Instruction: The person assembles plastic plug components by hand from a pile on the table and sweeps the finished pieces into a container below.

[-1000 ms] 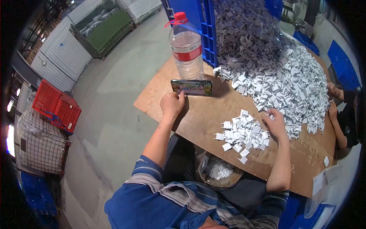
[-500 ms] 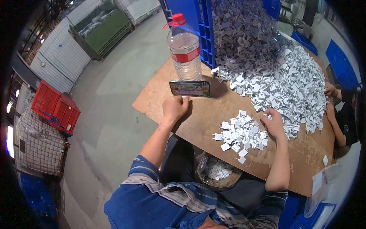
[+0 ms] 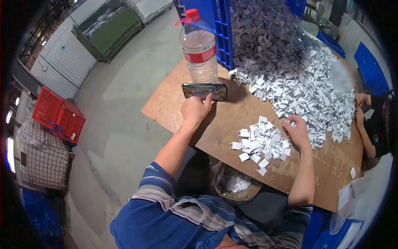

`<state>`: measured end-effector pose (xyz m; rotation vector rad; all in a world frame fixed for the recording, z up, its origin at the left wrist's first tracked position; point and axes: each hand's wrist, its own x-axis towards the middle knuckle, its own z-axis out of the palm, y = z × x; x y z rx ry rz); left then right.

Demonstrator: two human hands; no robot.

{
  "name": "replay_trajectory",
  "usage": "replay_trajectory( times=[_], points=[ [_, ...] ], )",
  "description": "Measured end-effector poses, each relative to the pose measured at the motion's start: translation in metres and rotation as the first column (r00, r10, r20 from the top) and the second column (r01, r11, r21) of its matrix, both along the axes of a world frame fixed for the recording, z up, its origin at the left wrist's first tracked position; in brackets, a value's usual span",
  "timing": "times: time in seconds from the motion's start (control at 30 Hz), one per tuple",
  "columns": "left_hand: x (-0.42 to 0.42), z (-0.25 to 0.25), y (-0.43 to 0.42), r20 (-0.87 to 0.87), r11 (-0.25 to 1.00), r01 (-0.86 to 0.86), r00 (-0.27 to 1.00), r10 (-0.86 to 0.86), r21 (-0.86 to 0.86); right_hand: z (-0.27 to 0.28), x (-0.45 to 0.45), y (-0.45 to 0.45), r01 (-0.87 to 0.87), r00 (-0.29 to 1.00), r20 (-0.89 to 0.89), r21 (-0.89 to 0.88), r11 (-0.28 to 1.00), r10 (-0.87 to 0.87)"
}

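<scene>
My left hand (image 3: 195,110) is closed in front of the smartphone (image 3: 219,92), its thumb stretched onto the lit screen. Whatever may be inside the curled fingers is hidden. The phone stands sideways against a large clear bottle (image 3: 200,64) with a red cap and label. My right hand (image 3: 297,132) rests on the table between a small pile of flat white plastic pieces (image 3: 265,143) and a much larger heap (image 3: 298,95). Its fingers are curled, and white shows between thumb and forefinger. How many pieces they hold is not clear.
Another person's hands (image 3: 361,106) are at the heap's right edge. A blue crate (image 3: 224,37) stands at the heap's back left. Below the brown table (image 3: 166,99), a lined container (image 3: 244,195) of white pieces sits between my legs. Red crates (image 3: 60,114) are stacked at far left.
My left hand has moved up and slightly right, and its thumb now reaches over the phone's screen. The right hand has stayed nearly in place beside the small pile.
</scene>
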<state>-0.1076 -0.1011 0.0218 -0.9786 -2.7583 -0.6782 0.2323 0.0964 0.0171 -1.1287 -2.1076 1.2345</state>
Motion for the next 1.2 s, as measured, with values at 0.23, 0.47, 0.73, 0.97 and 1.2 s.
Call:
replay_trajectory(
  times=[0.23, 0.47, 0.73, 0.97, 1.2],
  points=[
    [0.017, -0.012, -0.016, -0.117, 0.924, 0.383, 0.917, -0.381, -0.004, -0.006, 0.003, 0.005, -0.037, 0.998, -0.041, 0.114, 0.993, 0.041],
    [0.083, -0.001, 0.029, 0.213, 0.7, 0.622, 0.675, -0.706, 0.351, -0.003, 0.009, 0.007, -0.005, 0.999, -0.035, -0.102, 0.995, 0.001],
    [0.13, 0.001, 0.119, 0.103, 0.582, 0.736, 0.587, -0.803, 0.347, -0.001, 0.001, 0.003, 0.112, 0.994, -0.036, 0.318, 0.941, -0.107],
    [0.127, -0.02, 0.127, 0.085, 0.386, 0.845, 0.383, -0.92, 0.37, 0.014, -0.001, -0.01, -0.07, 0.989, 0.147, 0.308, 0.949, 0.025],
    [0.112, -0.007, 0.118, 0.34, 0.362, 0.794, 0.209, -0.917, 0.488, 0.022, -0.007, -0.02, -0.009, 0.985, 0.166, 0.289, 0.957, -0.041]
  ],
)
